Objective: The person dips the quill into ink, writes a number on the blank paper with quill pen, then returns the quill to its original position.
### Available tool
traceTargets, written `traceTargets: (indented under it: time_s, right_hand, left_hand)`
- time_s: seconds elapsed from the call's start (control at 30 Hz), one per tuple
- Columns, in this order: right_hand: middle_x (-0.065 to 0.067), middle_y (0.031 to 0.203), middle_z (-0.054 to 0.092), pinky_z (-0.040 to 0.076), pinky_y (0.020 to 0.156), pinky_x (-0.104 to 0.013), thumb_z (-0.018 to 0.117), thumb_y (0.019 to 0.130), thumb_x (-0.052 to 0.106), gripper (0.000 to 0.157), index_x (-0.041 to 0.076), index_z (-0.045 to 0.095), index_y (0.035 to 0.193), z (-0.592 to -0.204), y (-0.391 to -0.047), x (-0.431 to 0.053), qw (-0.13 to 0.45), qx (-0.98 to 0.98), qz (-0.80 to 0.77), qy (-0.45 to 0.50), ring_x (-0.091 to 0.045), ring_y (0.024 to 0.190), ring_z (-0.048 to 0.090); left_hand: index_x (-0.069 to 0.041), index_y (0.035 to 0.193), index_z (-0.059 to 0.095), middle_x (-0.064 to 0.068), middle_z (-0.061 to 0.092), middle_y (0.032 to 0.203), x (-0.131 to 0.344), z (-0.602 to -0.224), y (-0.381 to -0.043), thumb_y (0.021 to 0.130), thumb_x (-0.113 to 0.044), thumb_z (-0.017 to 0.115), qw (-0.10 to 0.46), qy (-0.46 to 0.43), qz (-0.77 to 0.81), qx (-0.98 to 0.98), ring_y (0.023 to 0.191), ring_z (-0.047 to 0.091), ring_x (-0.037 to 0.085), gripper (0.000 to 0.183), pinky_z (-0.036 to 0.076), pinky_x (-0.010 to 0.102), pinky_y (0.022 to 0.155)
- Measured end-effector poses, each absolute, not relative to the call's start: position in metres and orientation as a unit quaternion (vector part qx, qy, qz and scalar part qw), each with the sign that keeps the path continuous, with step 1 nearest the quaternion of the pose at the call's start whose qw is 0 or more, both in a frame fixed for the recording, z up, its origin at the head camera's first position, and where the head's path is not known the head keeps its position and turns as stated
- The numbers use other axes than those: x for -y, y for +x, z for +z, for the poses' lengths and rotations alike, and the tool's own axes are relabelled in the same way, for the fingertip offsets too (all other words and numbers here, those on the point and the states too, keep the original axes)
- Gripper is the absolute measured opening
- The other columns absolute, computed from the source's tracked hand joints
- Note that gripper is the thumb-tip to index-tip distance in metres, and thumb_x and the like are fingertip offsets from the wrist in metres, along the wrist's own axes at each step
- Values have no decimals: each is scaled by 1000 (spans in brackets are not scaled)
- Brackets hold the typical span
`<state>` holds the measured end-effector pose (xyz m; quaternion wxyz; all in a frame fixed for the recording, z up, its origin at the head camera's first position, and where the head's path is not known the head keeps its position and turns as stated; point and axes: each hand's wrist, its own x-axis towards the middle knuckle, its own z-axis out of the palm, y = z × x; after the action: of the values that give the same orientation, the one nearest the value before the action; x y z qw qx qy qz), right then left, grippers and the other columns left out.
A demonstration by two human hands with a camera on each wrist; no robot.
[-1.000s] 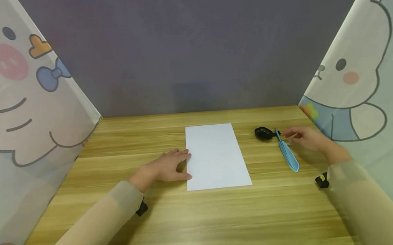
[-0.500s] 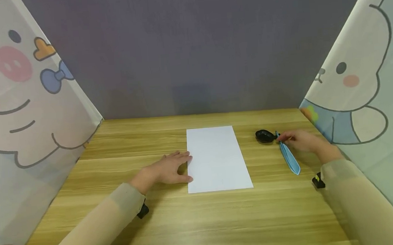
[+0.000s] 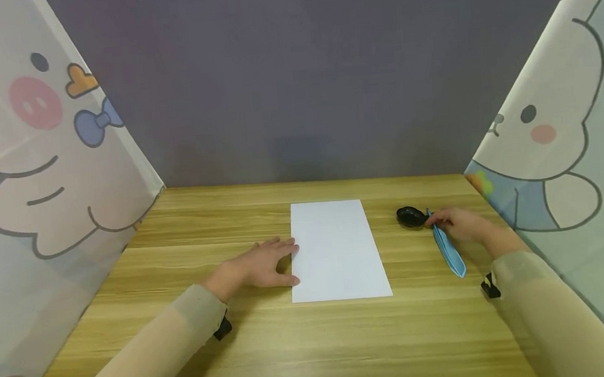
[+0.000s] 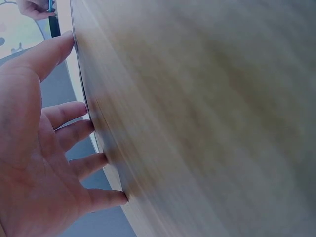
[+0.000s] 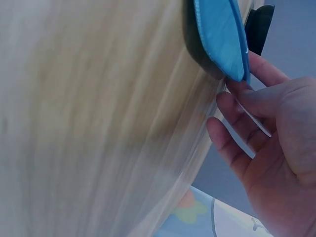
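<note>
A white sheet of paper (image 3: 339, 250) lies on the wooden table. My left hand (image 3: 262, 265) is spread at its left edge, thumb and fingertips touching the rim; the left wrist view shows the same left hand (image 4: 44, 148) with its fingers apart. On the right, my right hand (image 3: 459, 223) pinches a slim, leaf-shaped light-blue item (image 3: 449, 254) near its far end. In the right wrist view this blue item (image 5: 222, 34) shows a pale dotted edge, and the thumb and index finger meet at it. A black rounded thing with a short handle (image 3: 411, 216) lies just left of the fingertips.
A wooden table (image 3: 314, 347) spans the space. Behind it stands a dark grey panel (image 3: 293, 82). Cartoon-printed cloths hang as a left wall (image 3: 95, 199) and a right wall (image 3: 574, 202).
My right hand has come in from the right to the blue item's far end and now pinches it. My left hand stays at the paper's edge. The whole view has shifted slightly.
</note>
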<state>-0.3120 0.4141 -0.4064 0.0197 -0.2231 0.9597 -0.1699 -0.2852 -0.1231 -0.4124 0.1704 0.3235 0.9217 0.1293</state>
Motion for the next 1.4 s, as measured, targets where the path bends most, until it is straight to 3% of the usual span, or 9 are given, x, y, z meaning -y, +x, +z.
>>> traceTargets:
  time_s: [0.43,0.67,0.9,1.17,1.4]
  right_hand:
    - [-26,124,75,59,97,-64,58,103,-10,31,4,80,119,-406,-308,-416,7,-961,-154,-231,-53,119,69]
    - [-13,115,76,62,91,-58,63,103,-5,27,10,82,114,-406,-303,-421,-22,-966,-112,-232,-40,106,75]
    - [-7,110,78,62,89,-53,73,99,-3,20,11,82,111,-403,-298,-425,-37,-963,-120,-240,-35,103,75]
    - [-14,113,81,63,88,-52,77,100,5,16,6,82,115,-401,-294,-424,-53,-963,-127,-230,-39,104,77]
    - [-15,114,82,62,82,-42,75,105,11,18,7,81,120,-401,-293,-420,-47,-967,-159,-193,-29,99,76]
  left_hand:
    - [-13,173,34,7,24,184,122,-413,-285,103,-64,67,173,321,129,-922,170,18,44,93,16,79,131]
    - [-13,174,34,7,24,184,122,-414,-286,103,-65,66,171,322,124,-923,170,18,44,94,17,78,131]
    - [-13,174,34,8,24,184,122,-413,-285,103,-65,66,170,324,124,-923,170,18,44,94,17,79,131]
    - [-13,174,34,7,24,184,122,-411,-285,103,-63,66,171,322,126,-923,170,18,44,92,17,80,131]
    - [-14,174,33,6,24,184,122,-413,-286,103,-64,66,173,320,124,-923,171,18,43,93,16,79,131]
